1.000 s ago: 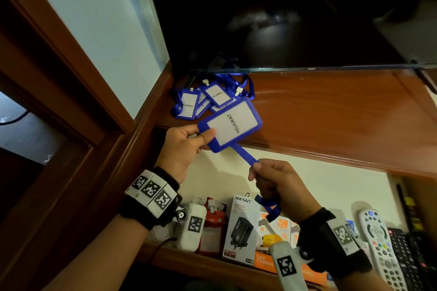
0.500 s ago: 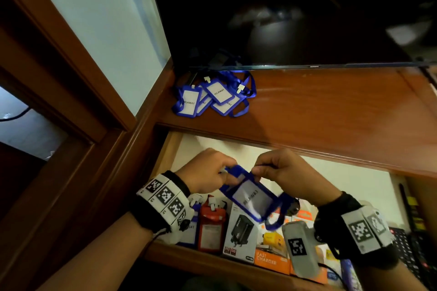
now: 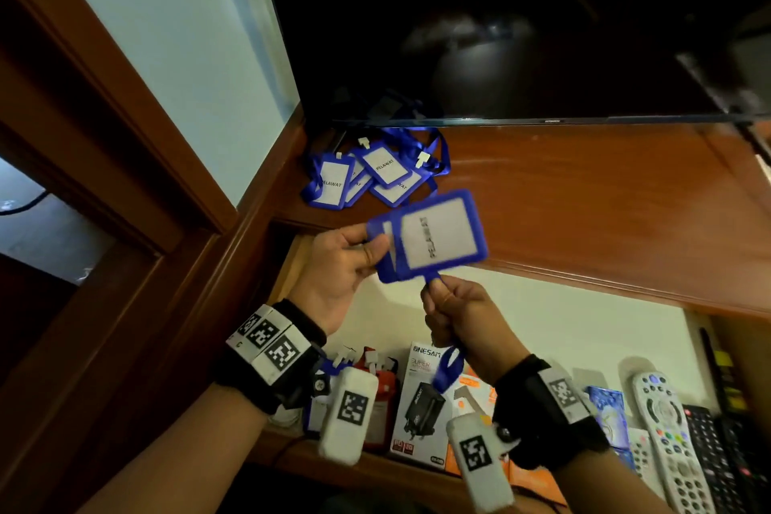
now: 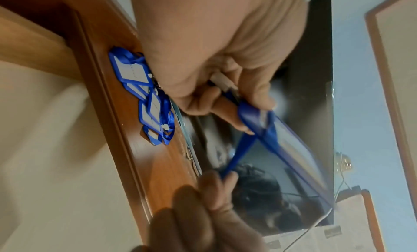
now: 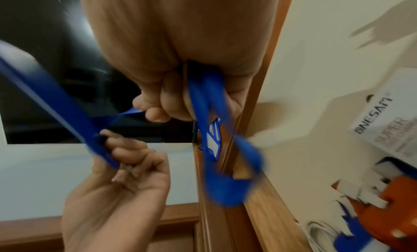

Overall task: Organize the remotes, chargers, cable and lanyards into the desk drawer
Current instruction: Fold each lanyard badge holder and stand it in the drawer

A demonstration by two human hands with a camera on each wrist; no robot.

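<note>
My left hand [image 3: 375, 250] pinches the short edge of a blue lanyard badge holder [image 3: 438, 240] with a white "PELAWAT" card, held up in front of the desk edge. Just below it, my right hand [image 3: 438, 296] is curled round the lanyard's blue strap [image 3: 448, 367], whose loop hangs from the fist. In the left wrist view the strap [image 4: 239, 154] runs taut from the holder [image 4: 293, 148] to the right hand's fingers [image 4: 214, 184]. Several more blue lanyards [image 3: 375, 175] lie in a pile at the desk's back left corner. The open drawer [image 3: 563, 330] lies beneath both hands.
In the drawer stand charger boxes [image 3: 421, 401], an orange-red packet [image 3: 384, 384] and, at the right, grey and black remotes [image 3: 667, 430]. A dark TV screen [image 3: 521, 33] stands on the wooden desktop [image 3: 584, 200]. A wooden frame [image 3: 125, 138] borders the left side.
Half a second ago both hands held the badge holder low over the drawer's charger boxes. Now they are raised to the desk edge, with the strap stretched between them.
</note>
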